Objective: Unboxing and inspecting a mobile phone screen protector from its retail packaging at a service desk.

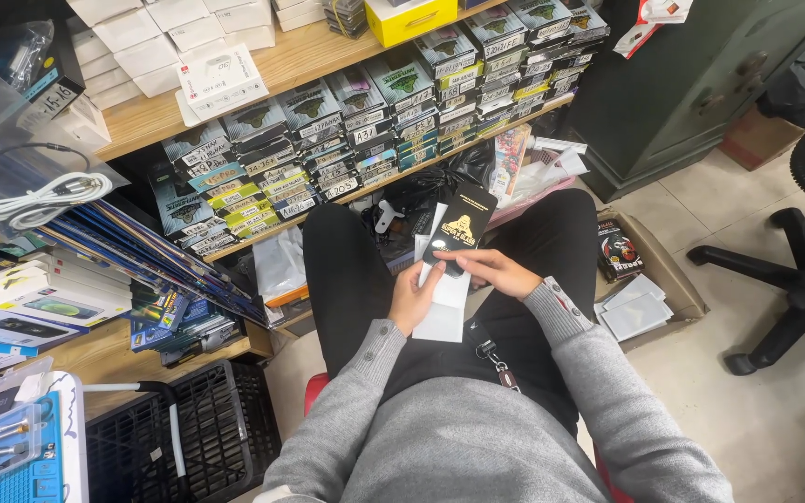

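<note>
Over the lap, the left hand [414,296] and right hand [496,272] both clamp a black flat packet [461,226] against white sleeves [446,303], seemingly mid-sorting, with the stocked shelf [281,70] untouched.

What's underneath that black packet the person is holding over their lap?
Under the black packet lie white flat packets, held by the left hand and right hand. How many are stacked, and what their covered parts show, is hidden.

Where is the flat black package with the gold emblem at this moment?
In the head view, centre, the flat black package with the gold emblem is above the lap, held between both hands.
</note>
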